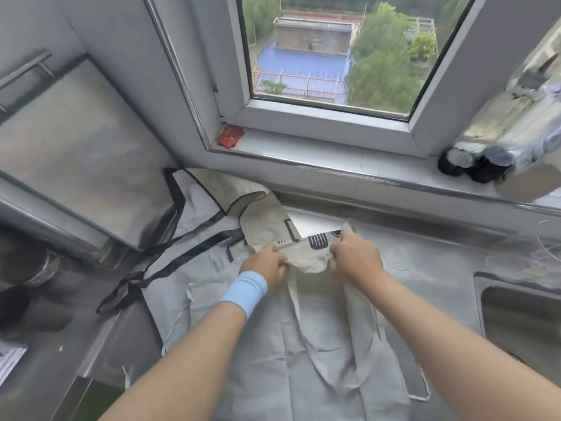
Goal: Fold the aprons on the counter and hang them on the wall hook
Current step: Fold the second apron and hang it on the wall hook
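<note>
A beige apron [306, 256] with dark utensil prints lies bunched at the middle of the counter, its pale straps trailing toward me. My left hand [267, 262], with a light blue wristband, grips its left side. My right hand [353, 253] grips its right side. Under it a grey apron [321, 360] lies spread flat. To the left, another grey apron with black trim and black ties [194, 238] lies crumpled, reaching the wall. No wall hook is in view.
A window sill [334, 161] runs behind the counter, with a red packet [229, 135] at its left and dark bottles [473, 165] at its right. A sink [522, 317] is set in at the right. A glass-fronted appliance [79, 153] stands at the left.
</note>
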A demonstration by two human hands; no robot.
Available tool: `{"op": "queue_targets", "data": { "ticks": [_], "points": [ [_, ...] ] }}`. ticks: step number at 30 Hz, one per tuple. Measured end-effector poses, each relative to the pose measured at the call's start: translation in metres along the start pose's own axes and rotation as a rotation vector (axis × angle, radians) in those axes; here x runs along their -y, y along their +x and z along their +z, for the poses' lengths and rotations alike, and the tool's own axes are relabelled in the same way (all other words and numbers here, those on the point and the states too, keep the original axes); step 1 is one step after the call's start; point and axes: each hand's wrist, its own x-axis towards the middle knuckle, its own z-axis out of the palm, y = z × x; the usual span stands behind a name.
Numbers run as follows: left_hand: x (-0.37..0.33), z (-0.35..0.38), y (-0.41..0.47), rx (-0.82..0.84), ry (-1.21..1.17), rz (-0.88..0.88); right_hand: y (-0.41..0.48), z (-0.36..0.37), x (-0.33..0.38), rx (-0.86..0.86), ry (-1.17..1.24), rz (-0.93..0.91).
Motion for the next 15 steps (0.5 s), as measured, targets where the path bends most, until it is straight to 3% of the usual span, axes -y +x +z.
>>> {"op": "queue_targets", "data": {
  "ticks": [2, 4, 6, 7, 9, 12, 13, 15],
  "points": [
    [0.000, -0.031, 0.017, -0.005, -0.124, -0.052, 0.020, -0.030, 0.005, 0.085, -0.046, 0.152],
    [0.000, -0.061, 0.031, -0.074, -0.456, -0.162, 0.042, -0.059, 0.010, 0.092, 0.030, 0.247],
    [-0.001, -0.083, 0.042, -0.211, -0.839, -0.247, 0.063, -0.076, 0.009, 0.004, 0.298, 0.280],
    [0.000, -0.090, 0.045, -0.322, -0.912, -0.251, 0.071, -0.080, 0.009, -0.041, 0.472, 0.284],
    [0.002, -0.093, 0.043, -0.540, -0.916, -0.234, 0.072, -0.088, 0.011, -0.136, 0.761, 0.229],
    [-0.001, -0.080, 0.021, -0.767, -0.878, -0.236, 0.050, -0.077, 0.011, -0.304, 0.841, 0.063],
    [-0.003, -0.068, 0.013, -0.763, -0.810, -0.245, 0.039, -0.066, 0.008, -0.380, 0.807, 0.043],
    [-0.007, -0.039, 0.000, -0.564, -0.660, -0.235, 0.018, -0.034, -0.003, -0.392, 0.732, 0.124]
  ]
}}
